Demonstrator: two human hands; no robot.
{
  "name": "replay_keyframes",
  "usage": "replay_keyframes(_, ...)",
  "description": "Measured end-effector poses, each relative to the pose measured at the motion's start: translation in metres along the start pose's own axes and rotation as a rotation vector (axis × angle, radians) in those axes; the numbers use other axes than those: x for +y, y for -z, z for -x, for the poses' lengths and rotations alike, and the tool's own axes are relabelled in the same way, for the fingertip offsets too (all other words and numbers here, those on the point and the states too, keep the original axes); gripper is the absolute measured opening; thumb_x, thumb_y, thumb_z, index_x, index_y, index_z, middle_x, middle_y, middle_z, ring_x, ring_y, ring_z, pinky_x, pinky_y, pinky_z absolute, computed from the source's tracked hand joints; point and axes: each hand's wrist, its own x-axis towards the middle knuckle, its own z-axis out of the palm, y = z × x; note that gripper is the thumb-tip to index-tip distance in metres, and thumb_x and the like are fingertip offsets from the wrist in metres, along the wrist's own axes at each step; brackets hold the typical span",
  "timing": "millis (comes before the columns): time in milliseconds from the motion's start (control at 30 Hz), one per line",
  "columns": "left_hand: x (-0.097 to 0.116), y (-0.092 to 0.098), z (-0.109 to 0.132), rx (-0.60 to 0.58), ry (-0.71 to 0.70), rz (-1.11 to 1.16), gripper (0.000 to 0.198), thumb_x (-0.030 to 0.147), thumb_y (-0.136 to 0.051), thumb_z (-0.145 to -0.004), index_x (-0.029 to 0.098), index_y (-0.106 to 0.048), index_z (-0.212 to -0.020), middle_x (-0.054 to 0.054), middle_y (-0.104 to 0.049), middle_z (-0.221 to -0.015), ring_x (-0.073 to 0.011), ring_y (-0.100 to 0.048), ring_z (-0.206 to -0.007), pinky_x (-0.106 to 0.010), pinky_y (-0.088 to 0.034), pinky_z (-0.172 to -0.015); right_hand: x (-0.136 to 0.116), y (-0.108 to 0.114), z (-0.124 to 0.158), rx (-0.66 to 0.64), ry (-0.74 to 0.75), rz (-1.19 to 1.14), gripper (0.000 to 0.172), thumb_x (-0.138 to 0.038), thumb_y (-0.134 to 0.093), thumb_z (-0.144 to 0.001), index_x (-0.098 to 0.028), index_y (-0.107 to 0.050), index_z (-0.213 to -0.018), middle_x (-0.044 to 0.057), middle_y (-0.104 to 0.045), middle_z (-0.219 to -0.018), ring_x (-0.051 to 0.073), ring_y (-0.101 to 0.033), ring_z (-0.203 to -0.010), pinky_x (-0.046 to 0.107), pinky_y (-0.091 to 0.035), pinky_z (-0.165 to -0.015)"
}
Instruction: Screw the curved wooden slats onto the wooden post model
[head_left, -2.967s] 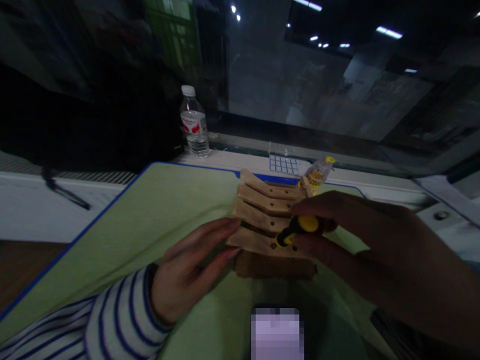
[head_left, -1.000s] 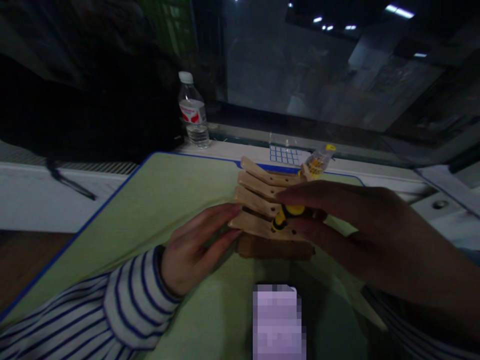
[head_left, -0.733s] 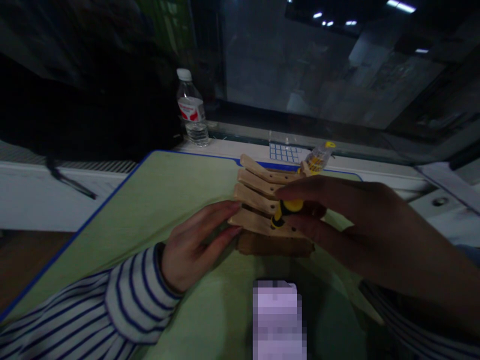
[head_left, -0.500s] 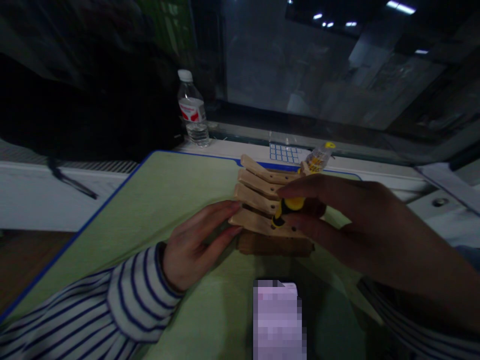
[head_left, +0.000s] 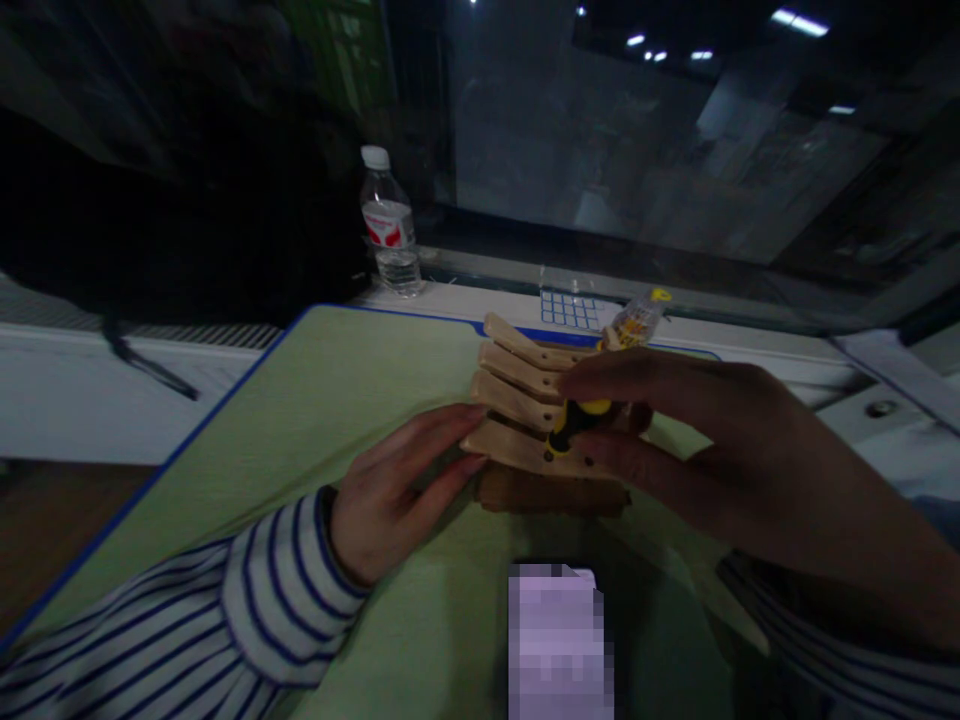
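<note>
Several angled wooden pieces with dark holes form a wooden rack (head_left: 510, 443) on the green table, with a darker brown wooden block (head_left: 551, 494) at its near side. My left hand (head_left: 409, 490) pinches the left end of the nearest angled piece between thumb and fingers. From the right, my right hand (head_left: 697, 430) grips a small yellow-and-black screwdriver (head_left: 574, 420) between thumb and fingers. The screwdriver's lower end is at a hole in the nearest piece; its tip is too dark to make out.
A phone (head_left: 559, 640) with a blurred screen lies near me on the green table (head_left: 262, 420). Beyond the table, a water bottle (head_left: 391, 235) and a clear bag with yellow bits (head_left: 637, 318) stand by the window. Papers lie at the right.
The view has shifted slightly. The screwdriver has changed its tilt a little in my right hand; my left hand keeps its hold.
</note>
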Motion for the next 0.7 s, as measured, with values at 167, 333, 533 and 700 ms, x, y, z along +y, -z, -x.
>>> replay_keyframes(167, 0.0016, 0.0011, -0.0009, -0.015, 0.004, 0.001, 0.033, 0.018, -0.060, -0.088, 0.015, -0.058, -0.121, -0.010, -0.069, -0.115, -0.0189, -0.067, -0.104, -0.029, -0.056, -0.093, -0.0017, 0.0029, 0.0021, -0.006, -0.005, 0.012, 0.026, -0.018, -0.055, -0.091, -0.024, -0.061, -0.116, -0.005, -0.070, -0.116, 0.008, -0.067, -0.103, 0.016, -0.050, -0.092)
replay_keyframes(333, 0.0011, 0.0009, -0.0006, 0.000, -0.010, -0.013, 0.033, 0.019, -0.059, -0.089, 0.017, -0.057, -0.122, -0.009, -0.069, -0.116, -0.0189, -0.067, -0.104, -0.031, -0.056, -0.092, -0.0028, 0.0058, 0.0031, -0.026, -0.042, 0.045, 0.025, -0.020, -0.058, -0.090, -0.025, -0.062, -0.114, -0.007, -0.071, -0.114, 0.006, -0.066, -0.101, 0.011, -0.048, -0.089)
replay_keyframes(533, 0.0018, 0.0012, -0.0007, -0.004, -0.013, -0.011, 0.032, 0.018, -0.061, -0.088, 0.017, -0.057, -0.120, -0.009, -0.068, -0.115, -0.0183, -0.067, -0.105, -0.030, -0.055, -0.093, -0.0022, 0.0056, 0.0025, -0.015, -0.057, 0.103, 0.019, -0.024, -0.059, -0.090, -0.027, -0.059, -0.109, -0.007, -0.071, -0.106, 0.007, -0.067, -0.088, 0.013, -0.050, -0.076)
replay_keyframes(700, 0.0013, 0.0004, -0.0017, 0.015, -0.022, 0.012, 0.032, 0.015, -0.061, -0.088, 0.016, -0.058, -0.120, -0.009, -0.069, -0.116, -0.0172, -0.066, -0.106, -0.026, -0.054, -0.095, -0.0010, 0.0034, 0.0016, -0.005, -0.054, 0.100, 0.018, -0.025, -0.059, -0.091, -0.027, -0.057, -0.109, -0.008, -0.069, -0.105, 0.005, -0.065, -0.083, 0.011, -0.047, -0.077)
